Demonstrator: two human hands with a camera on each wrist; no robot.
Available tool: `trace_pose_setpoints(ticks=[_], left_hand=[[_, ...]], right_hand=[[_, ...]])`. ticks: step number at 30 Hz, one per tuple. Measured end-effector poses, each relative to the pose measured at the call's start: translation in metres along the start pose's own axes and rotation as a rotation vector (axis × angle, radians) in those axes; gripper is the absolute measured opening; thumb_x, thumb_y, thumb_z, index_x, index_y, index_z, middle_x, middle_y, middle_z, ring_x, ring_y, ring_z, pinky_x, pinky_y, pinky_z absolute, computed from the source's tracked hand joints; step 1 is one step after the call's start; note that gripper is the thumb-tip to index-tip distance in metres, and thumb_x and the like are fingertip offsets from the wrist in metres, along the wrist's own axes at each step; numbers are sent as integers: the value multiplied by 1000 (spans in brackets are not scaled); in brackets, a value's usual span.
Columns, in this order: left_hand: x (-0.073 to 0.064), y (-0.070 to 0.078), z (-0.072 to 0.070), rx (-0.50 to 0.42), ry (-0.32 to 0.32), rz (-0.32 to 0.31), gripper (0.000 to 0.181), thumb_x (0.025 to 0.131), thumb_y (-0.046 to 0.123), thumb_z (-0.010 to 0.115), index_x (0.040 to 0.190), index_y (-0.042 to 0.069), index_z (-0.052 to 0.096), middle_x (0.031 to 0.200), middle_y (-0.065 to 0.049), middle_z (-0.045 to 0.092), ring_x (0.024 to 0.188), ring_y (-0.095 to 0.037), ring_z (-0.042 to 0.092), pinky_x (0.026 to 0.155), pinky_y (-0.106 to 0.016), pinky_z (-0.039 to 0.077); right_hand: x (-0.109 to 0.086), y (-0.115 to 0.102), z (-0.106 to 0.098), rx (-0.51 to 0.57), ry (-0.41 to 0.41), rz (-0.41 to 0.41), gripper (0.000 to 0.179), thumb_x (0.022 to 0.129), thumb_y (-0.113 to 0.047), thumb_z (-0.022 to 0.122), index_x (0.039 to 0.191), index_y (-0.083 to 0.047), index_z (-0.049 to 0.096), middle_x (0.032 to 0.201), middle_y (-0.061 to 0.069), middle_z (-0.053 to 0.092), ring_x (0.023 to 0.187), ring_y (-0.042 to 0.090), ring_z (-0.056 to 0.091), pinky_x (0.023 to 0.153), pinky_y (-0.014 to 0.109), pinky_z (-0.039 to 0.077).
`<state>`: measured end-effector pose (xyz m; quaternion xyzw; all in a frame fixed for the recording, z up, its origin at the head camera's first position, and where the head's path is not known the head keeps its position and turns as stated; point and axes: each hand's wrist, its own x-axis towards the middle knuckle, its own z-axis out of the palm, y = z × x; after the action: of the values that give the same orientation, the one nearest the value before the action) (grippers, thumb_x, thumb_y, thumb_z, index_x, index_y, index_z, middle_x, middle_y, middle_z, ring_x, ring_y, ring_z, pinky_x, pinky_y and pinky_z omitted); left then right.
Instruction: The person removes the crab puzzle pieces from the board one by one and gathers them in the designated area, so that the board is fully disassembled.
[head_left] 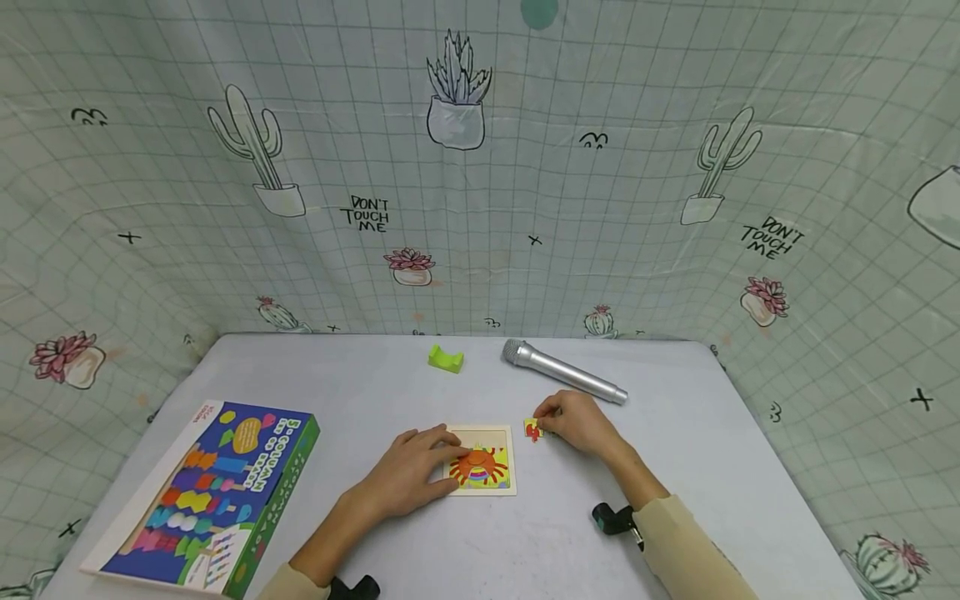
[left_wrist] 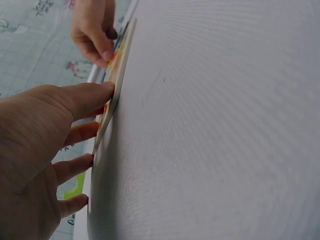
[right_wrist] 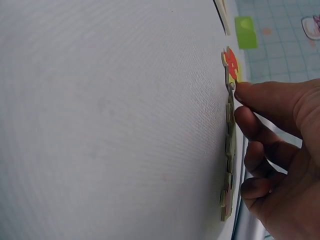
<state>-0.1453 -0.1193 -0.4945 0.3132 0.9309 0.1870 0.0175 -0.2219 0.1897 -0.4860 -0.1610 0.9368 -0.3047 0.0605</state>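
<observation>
My left hand [head_left: 412,467] rests at the left side of a square wooden puzzle board [head_left: 513,467]. Its thumb lies by the near edge and its index finger reaches over the orange crab picture [head_left: 480,463]. In the left wrist view, the thumb touches the board's rim and the other fingers are spread, fairly straight. Just right of the board, my right hand [head_left: 576,423] pinches a small red and yellow puzzle piece [head_left: 532,430] at its edge. More puzzle pieces [right_wrist: 229,150] lie in a row under the right hand, visible in the right wrist view.
A colourful toy box [head_left: 217,492] lies on the left of the white table. Toward the back are a lime-green block with a curved notch [head_left: 446,359] and a silver microphone [head_left: 564,371], which lies just behind the right hand. A patterned cloth [head_left: 480,183] hangs behind the table.
</observation>
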Motion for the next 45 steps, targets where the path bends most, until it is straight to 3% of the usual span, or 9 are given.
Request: trace_pose_setpoints(ticks=[45], left_hand=[[0, -2, 0, -10, 7, 12, 44, 93, 36, 70, 134, 19, 66, 134, 1, 59, 141, -29, 43, 108, -58, 35]], right_hand=[[2, 1, 3, -16, 6, 14, 6, 87, -8, 74, 90, -13, 77, 87, -3, 65, 79, 12, 55, 72, 31, 47]])
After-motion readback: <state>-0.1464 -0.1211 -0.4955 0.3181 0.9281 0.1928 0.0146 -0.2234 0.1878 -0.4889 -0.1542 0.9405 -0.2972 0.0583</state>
